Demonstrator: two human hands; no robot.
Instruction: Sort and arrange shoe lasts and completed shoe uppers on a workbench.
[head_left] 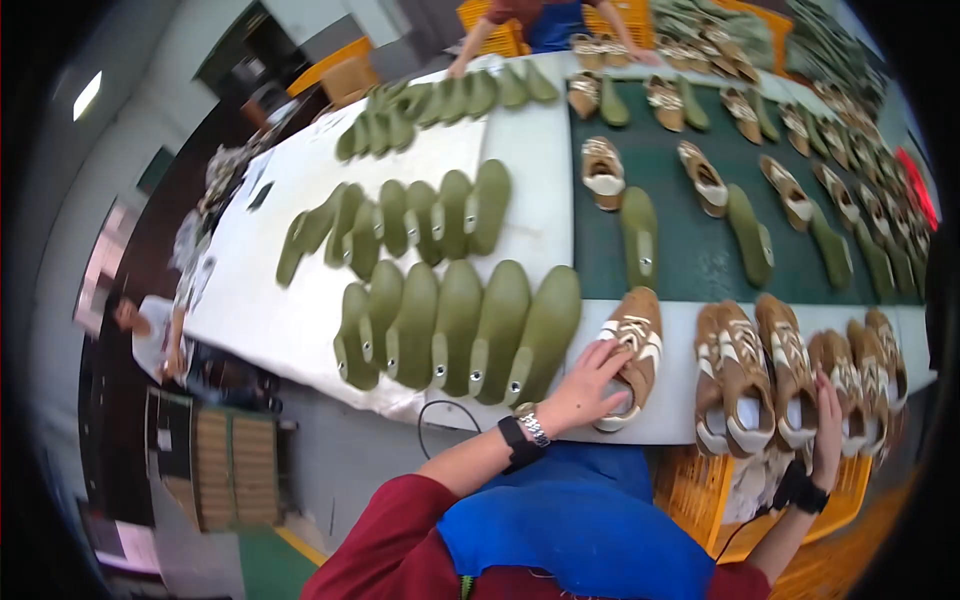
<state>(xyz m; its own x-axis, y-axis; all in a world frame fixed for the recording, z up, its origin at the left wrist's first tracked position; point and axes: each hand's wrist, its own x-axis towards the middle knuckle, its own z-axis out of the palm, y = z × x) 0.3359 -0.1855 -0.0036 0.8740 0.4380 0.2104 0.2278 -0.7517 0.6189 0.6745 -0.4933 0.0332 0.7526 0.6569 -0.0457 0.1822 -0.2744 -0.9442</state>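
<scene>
A brown-and-white sneaker (637,345) lies on the near white tabletop, toe pointing away. My left hand (585,390) grips it at the collar, fingers over the laces and side. Farther right stands a row of similar sneakers (742,375). My right hand (828,430) is upright among them, its fingers stretched along the side of one brown sneaker (787,370); part of that hand is hidden by the angle. Left of the gripped sneaker, several green shoe lasts (548,330) lie in a row. Just beyond its toe is another green last (640,240).
A dark green mat (690,275) carries rows of sneakers paired with lasts. More lasts (455,215) lie on the white table (270,300). Yellow crates (690,490) stand under the near edge. A co-worker's hand (640,55) is across the table; another person (155,335) is at left.
</scene>
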